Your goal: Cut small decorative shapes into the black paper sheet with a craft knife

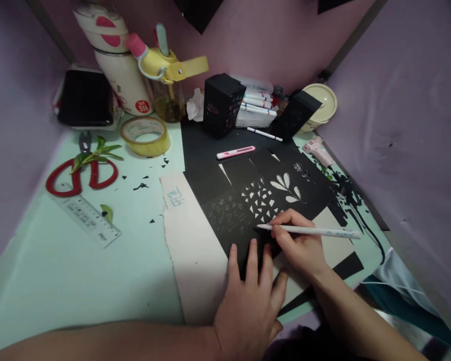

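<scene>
Black card [206, 183] lies over white paper [195, 265] on the pale green table. Cut-out triangles and leaf shapes show white in it, and faint pencil outlines of stars and triangles cover its left part. My right hand [300, 245] pinches a white pen [319, 230], its tip at the card just right of the outlines. Spread flat, the fingers of my left hand [248, 296] press on the card's lower edge, holding nothing. Beyond the card lies a pink and white craft knife [236, 152].
Red-handled scissors [63, 178], a clear ruler [88, 218] and yellow tape [146, 143] lie at left. Bottles [124, 75] stand behind them. Black boxes [221, 103], markers [259, 108] and a cream bowl [325, 103] are at the back. Black scraps [348, 193] lie at right.
</scene>
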`<action>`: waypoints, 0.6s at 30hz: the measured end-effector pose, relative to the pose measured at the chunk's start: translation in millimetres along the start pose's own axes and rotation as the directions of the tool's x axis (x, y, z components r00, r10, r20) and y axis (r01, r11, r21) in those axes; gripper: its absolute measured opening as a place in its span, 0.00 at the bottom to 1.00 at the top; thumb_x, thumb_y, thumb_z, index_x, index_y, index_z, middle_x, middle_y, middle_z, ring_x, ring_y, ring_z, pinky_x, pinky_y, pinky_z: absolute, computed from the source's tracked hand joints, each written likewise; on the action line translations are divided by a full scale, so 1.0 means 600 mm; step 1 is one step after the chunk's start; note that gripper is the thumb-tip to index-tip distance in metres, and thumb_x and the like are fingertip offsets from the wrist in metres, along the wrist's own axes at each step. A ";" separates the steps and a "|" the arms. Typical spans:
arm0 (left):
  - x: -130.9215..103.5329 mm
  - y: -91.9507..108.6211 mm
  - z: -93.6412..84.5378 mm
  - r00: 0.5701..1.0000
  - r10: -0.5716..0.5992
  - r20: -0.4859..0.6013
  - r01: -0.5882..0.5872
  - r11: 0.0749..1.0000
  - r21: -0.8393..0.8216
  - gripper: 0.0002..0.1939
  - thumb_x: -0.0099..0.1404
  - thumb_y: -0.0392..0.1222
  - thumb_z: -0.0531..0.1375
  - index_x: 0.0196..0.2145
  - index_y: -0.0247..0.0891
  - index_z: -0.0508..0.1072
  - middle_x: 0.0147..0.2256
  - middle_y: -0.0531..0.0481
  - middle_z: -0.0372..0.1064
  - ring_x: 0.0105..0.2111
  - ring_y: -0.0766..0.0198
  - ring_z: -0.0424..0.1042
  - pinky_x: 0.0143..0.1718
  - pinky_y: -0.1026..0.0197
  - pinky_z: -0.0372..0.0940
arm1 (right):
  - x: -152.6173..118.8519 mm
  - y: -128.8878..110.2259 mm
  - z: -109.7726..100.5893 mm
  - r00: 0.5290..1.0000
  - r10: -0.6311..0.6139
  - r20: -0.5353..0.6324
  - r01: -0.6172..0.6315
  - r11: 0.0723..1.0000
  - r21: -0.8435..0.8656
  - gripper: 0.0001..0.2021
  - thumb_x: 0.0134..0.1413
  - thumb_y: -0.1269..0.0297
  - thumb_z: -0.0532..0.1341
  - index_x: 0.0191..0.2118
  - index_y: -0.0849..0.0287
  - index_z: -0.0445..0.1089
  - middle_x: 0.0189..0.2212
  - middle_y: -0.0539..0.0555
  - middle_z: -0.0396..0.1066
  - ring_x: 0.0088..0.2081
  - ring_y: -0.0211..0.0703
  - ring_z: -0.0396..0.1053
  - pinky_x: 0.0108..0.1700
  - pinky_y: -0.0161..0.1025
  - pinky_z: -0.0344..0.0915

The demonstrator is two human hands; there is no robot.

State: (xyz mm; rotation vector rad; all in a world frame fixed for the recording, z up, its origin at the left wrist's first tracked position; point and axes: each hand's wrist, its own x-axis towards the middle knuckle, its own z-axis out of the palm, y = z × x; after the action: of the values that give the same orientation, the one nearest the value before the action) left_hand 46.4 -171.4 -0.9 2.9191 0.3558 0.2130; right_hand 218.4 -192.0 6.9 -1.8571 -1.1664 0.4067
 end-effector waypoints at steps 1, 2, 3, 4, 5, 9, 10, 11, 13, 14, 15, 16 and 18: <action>0.000 0.000 0.000 1.000 0.000 -0.004 0.000 1.000 0.001 0.37 0.59 0.66 0.62 0.61 0.46 0.67 0.63 0.33 0.59 0.62 0.32 0.55 0.56 0.26 0.49 | 0.002 0.001 0.002 1.000 -0.005 0.000 0.005 1.000 0.004 0.05 0.53 0.68 0.60 0.28 0.57 0.69 0.20 0.47 0.69 0.22 0.38 0.65 0.25 0.34 0.61; 0.001 0.000 -0.001 1.000 0.000 -0.007 0.000 1.000 0.001 0.37 0.59 0.66 0.62 0.60 0.46 0.68 0.63 0.33 0.59 0.62 0.32 0.55 0.56 0.26 0.49 | 0.004 0.002 0.004 1.000 -0.006 0.000 0.006 1.000 0.007 0.05 0.53 0.68 0.60 0.27 0.57 0.69 0.19 0.47 0.68 0.22 0.37 0.65 0.25 0.34 0.61; 0.001 0.000 -0.001 1.000 0.000 -0.007 0.000 1.000 0.000 0.37 0.59 0.66 0.62 0.60 0.46 0.68 0.63 0.33 0.59 0.62 0.32 0.55 0.56 0.26 0.49 | 0.005 0.003 0.006 1.000 -0.004 0.000 0.004 1.000 0.011 0.05 0.53 0.68 0.60 0.27 0.57 0.69 0.19 0.47 0.68 0.22 0.37 0.64 0.25 0.34 0.61; 0.001 0.000 -0.001 1.000 0.002 -0.006 -0.002 1.000 -0.001 0.37 0.59 0.66 0.62 0.60 0.46 0.68 0.63 0.33 0.59 0.62 0.32 0.55 0.56 0.26 0.49 | 0.006 0.004 0.008 1.000 -0.002 -0.002 0.002 1.000 0.016 0.05 0.52 0.69 0.59 0.27 0.57 0.69 0.19 0.47 0.68 0.22 0.37 0.64 0.25 0.34 0.61; 0.001 0.000 -0.002 1.000 0.003 -0.005 -0.003 1.000 0.000 0.37 0.58 0.66 0.62 0.61 0.46 0.67 0.63 0.33 0.59 0.62 0.32 0.55 0.56 0.26 0.49 | 0.007 0.005 0.009 1.000 -0.002 -0.005 0.003 1.000 0.022 0.05 0.52 0.69 0.59 0.27 0.57 0.69 0.19 0.46 0.67 0.22 0.37 0.63 0.25 0.34 0.60; 0.001 -0.001 -0.003 1.000 0.005 0.006 -0.005 1.000 0.002 0.39 0.58 0.66 0.62 0.61 0.45 0.66 0.63 0.32 0.58 0.62 0.31 0.55 0.56 0.25 0.48 | 0.006 0.011 0.012 1.000 -0.019 -0.001 0.019 0.999 0.030 0.04 0.52 0.69 0.59 0.27 0.57 0.68 0.20 0.46 0.67 0.22 0.37 0.64 0.25 0.34 0.61; 0.001 -0.001 -0.004 1.000 0.004 0.008 -0.004 1.000 0.000 0.38 0.58 0.66 0.62 0.61 0.45 0.66 0.63 0.32 0.58 0.63 0.31 0.55 0.56 0.25 0.48 | 0.006 0.012 0.012 1.000 -0.024 0.005 0.024 0.999 0.026 0.04 0.52 0.69 0.59 0.27 0.57 0.68 0.20 0.46 0.67 0.22 0.37 0.64 0.25 0.34 0.61; 0.001 -0.001 -0.004 1.000 0.002 0.010 -0.002 1.000 -0.002 0.38 0.59 0.66 0.62 0.62 0.46 0.66 0.63 0.32 0.58 0.63 0.31 0.55 0.56 0.25 0.48 | 0.004 0.013 0.011 0.999 -0.031 0.009 0.030 0.999 0.022 0.04 0.52 0.69 0.60 0.27 0.57 0.68 0.20 0.47 0.67 0.22 0.37 0.64 0.25 0.34 0.61; 0.001 -0.002 -0.004 1.000 -0.002 0.013 0.002 1.000 -0.006 0.38 0.59 0.66 0.62 0.62 0.46 0.66 0.63 0.33 0.58 0.63 0.32 0.55 0.56 0.25 0.48 | 0.001 0.012 0.010 0.999 -0.043 0.001 0.043 0.999 0.020 0.04 0.53 0.69 0.60 0.28 0.57 0.69 0.20 0.47 0.68 0.23 0.37 0.65 0.26 0.34 0.62; 0.001 -0.002 -0.004 1.000 -0.004 0.013 0.004 1.000 -0.008 0.38 0.59 0.66 0.62 0.62 0.46 0.66 0.63 0.33 0.58 0.63 0.32 0.55 0.56 0.26 0.48 | -0.001 0.010 0.008 0.999 -0.048 -0.007 0.048 0.998 0.026 0.04 0.53 0.69 0.60 0.28 0.57 0.69 0.20 0.47 0.68 0.23 0.37 0.65 0.26 0.34 0.62; 0.001 -0.002 -0.003 1.000 -0.004 0.013 0.004 1.000 -0.010 0.37 0.59 0.65 0.62 0.61 0.46 0.66 0.63 0.34 0.58 0.63 0.32 0.54 0.56 0.26 0.48 | -0.002 0.006 0.006 0.998 -0.054 -0.010 0.054 0.998 0.037 0.04 0.54 0.69 0.60 0.29 0.57 0.69 0.21 0.47 0.69 0.23 0.38 0.66 0.26 0.34 0.63; 0.001 -0.002 -0.003 1.000 -0.004 0.009 0.004 1.000 -0.013 0.37 0.59 0.65 0.62 0.61 0.46 0.67 0.63 0.34 0.58 0.63 0.32 0.54 0.57 0.26 0.49 | -0.003 -0.001 0.005 0.998 -0.063 0.000 0.063 0.997 0.051 0.04 0.55 0.69 0.60 0.30 0.56 0.69 0.21 0.47 0.69 0.24 0.38 0.67 0.26 0.34 0.63; 0.002 -0.002 -0.003 1.000 0.002 -0.004 -0.003 1.000 -0.019 0.35 0.59 0.65 0.63 0.59 0.45 0.69 0.63 0.36 0.59 0.62 0.32 0.55 0.57 0.27 0.49 | -0.004 -0.017 0.003 0.993 -0.096 0.071 0.091 0.993 0.077 0.03 0.55 0.69 0.60 0.31 0.56 0.70 0.22 0.48 0.70 0.24 0.38 0.68 0.26 0.34 0.64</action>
State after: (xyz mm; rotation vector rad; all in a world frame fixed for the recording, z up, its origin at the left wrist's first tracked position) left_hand 46.8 -169.5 1.0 2.9009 0.3489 0.2215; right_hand 210.3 -191.2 14.1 -1.7292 -1.2668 0.4628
